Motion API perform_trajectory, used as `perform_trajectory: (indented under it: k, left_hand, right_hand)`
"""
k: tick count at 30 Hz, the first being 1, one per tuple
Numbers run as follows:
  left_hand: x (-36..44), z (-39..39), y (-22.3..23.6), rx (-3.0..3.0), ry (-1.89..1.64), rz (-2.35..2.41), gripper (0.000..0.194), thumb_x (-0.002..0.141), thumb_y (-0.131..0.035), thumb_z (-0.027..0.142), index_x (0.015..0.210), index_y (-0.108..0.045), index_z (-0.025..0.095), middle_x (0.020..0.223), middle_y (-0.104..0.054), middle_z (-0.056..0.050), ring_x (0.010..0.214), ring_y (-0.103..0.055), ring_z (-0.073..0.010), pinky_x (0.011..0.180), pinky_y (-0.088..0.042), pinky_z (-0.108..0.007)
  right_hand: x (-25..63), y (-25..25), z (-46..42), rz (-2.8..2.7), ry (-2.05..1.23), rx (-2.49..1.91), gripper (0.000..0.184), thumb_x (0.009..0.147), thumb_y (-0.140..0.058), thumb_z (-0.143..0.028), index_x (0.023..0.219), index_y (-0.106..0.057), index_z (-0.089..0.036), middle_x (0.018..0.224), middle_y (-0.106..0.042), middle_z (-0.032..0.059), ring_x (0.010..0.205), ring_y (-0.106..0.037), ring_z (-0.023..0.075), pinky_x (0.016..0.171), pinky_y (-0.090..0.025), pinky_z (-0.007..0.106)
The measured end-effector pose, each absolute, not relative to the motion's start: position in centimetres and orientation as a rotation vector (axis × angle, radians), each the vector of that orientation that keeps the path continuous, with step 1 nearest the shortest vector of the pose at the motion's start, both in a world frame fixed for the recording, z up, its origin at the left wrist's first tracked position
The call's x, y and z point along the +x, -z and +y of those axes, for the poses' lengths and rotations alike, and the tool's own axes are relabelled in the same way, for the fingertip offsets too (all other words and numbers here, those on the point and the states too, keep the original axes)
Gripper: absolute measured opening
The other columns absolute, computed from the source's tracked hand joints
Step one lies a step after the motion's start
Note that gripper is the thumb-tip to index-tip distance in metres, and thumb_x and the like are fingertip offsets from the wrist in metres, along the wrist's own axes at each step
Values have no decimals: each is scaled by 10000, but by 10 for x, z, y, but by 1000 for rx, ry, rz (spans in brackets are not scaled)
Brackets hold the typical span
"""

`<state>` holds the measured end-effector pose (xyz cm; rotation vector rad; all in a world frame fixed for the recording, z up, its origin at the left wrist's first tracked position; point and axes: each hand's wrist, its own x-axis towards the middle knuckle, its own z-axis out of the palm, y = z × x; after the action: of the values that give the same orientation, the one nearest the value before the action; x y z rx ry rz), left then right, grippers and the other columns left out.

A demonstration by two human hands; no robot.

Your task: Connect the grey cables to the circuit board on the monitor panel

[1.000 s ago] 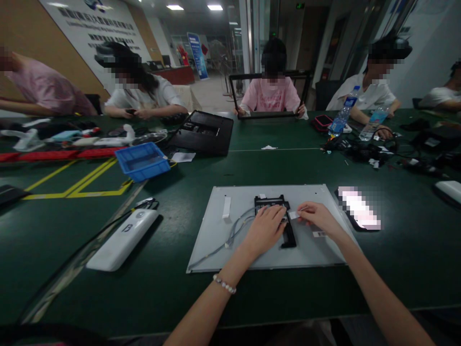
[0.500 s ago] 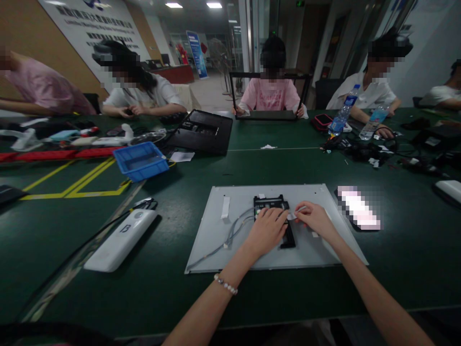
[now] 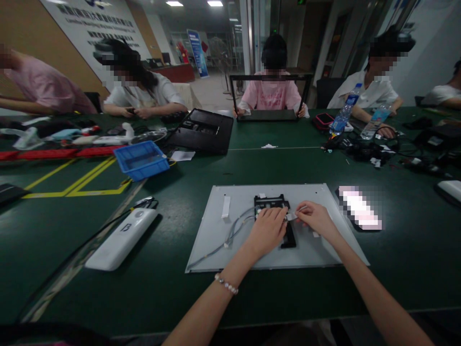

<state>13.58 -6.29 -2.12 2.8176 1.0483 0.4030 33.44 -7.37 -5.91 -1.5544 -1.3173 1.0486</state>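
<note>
A flat light-grey panel lies on the green table in front of me. Across its middle sits a black plastic bracket, partly covered by my left hand, which rests on it with the fingers stretched out. My right hand is closed in a pinch at the bracket's right side, on one end of a small white strip that looks like tape. The strip's other end reaches my left fingertips. Thin grey cables run from the bracket to the panel's lower left.
A phone lies right of the panel, a white power bank with a cable to its left. Farther off are a blue bin, a large black casing and bottles. Several people sit opposite, one holding a black frame.
Both hands stay almost where they were. The white strip shows slightly more between them; the view has shifted a little.
</note>
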Motion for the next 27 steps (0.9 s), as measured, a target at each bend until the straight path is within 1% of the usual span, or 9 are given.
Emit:
perform_trajectory:
  k: [5,11,17,19,21,23,27]
  left_hand:
    - [136,-63,21,2830,-388,1052,365,926,-330,222,1280,-410,179,1202,-530,-88,1104,-491,-224,976,-335,-405]
    - [135,-65,17,2901,-364,1002,321,926,-362,239,1230,-462,223,1218,-507,-76,1121,-474,-231,988,-313,-419]
    - [135,-66,17,2948,-347,996,285,930,-372,262,1183,-504,246,1239,-488,-70,1138,-458,-235,985,-308,-422]
    - [136,-65,17,2948,-337,1003,277,930,-373,266,1166,-515,244,1235,-489,-68,1133,-461,-233,986,-306,-422]
    - [136,-66,18,2950,-327,1006,271,929,-374,270,1152,-524,241,1232,-490,-68,1134,-460,-232,991,-300,-421]
    - [136,-66,18,2951,-325,1010,270,931,-367,268,1147,-527,239,1234,-490,-69,1141,-456,-233,996,-295,-423]
    - [136,-66,19,2948,-339,1008,270,933,-363,263,1141,-533,232,1246,-485,-76,1142,-455,-238,993,-303,-427]
  right_hand:
    - [334,58,-72,-1237,-1127,-1531,196,715,-612,-340,834,-582,-187,663,-660,19,631,-673,178,478,-525,232]
    - [329,62,-74,-1288,-1065,-1549,168,714,-607,-319,822,-584,-193,634,-648,3,610,-667,175,458,-517,225]
    - [327,61,-76,-1397,-981,-1597,119,738,-574,-296,813,-581,-203,650,-647,6,618,-662,175,439,-475,213]
    - [326,58,-78,-1481,-896,-1609,95,747,-562,-279,798,-592,-204,675,-656,7,618,-653,166,497,-488,233]
    - [325,55,-78,-1581,-787,-1609,78,749,-556,-254,779,-609,-204,701,-664,7,637,-644,159,595,-501,261]
    - [324,52,-79,-1673,-722,-1600,85,751,-550,-234,775,-626,-206,719,-668,6,658,-634,159,659,-495,280]
    - [324,49,-79,-1803,-698,-1597,112,753,-537,-208,784,-645,-209,708,-651,5,644,-605,159,648,-474,280]
